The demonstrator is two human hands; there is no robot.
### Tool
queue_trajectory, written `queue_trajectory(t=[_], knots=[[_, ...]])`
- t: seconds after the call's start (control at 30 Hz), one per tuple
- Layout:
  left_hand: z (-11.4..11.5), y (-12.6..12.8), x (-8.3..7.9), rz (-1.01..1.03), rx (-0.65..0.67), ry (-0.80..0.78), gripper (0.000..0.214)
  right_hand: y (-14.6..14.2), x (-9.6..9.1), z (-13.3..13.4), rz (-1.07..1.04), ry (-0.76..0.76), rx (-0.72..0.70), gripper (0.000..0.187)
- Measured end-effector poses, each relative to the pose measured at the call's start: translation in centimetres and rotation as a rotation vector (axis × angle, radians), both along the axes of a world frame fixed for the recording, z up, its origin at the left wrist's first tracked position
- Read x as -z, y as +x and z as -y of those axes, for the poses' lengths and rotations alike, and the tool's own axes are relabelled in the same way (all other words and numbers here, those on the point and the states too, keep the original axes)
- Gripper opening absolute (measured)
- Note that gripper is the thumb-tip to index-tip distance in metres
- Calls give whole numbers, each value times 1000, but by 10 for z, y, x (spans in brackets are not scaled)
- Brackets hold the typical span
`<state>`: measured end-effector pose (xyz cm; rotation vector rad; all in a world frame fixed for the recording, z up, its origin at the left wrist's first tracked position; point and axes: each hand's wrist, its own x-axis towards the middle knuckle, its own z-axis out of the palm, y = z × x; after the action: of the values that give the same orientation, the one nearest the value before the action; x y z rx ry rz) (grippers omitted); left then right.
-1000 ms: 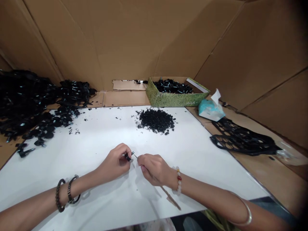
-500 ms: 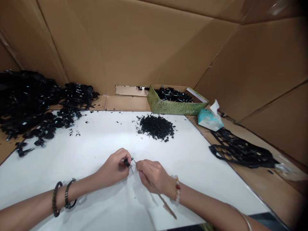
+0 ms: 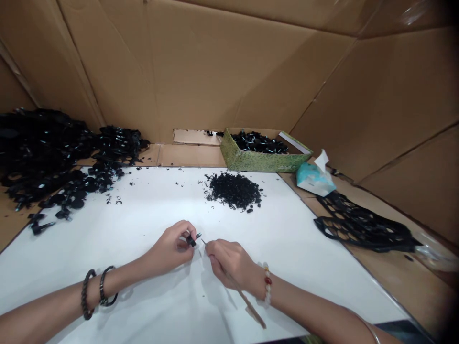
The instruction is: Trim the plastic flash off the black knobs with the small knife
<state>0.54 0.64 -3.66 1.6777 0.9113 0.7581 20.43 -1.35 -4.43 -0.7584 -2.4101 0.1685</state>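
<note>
My left hand [image 3: 174, 249] rests on the white sheet [image 3: 150, 286] with its fingers pinched on a small black part [image 3: 192, 239] that sticks out to the right. My right hand [image 3: 229, 263] is closed around a thin wooden-handled pick [image 3: 247, 302], whose metal tip points at the black part and stands just apart from it. The two hands are close together near the front middle of the sheet. A heap of small black rings [image 3: 234, 190] lies farther back on the sheet.
A large pile of black parts [image 3: 53, 157] covers the left side. A green box [image 3: 261, 152] of black parts stands at the back, a tissue pack [image 3: 313, 177] to its right, then black plastic frames [image 3: 362, 224]. Cardboard walls [image 3: 229, 71] enclose the space.
The pick's tip has drawn slightly back from the black part, leaving a small gap. Both hands have stayed in nearly the same place; the view has tilted a little.
</note>
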Motion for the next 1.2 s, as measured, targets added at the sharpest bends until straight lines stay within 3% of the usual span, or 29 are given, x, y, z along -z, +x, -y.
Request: queue_trajectory(t=[0.67,0.93,1.2], knots=[[0,-1,-1,9,2,-14,23,-1,-1,-1,20,17,14,12],[1,-1,-3,-5,-8,-22,21,-1,2,-2,3,-40,29,13],[1,-1,-2,-19,14,39,21,0,-2,-1,-49,-9,35,13]])
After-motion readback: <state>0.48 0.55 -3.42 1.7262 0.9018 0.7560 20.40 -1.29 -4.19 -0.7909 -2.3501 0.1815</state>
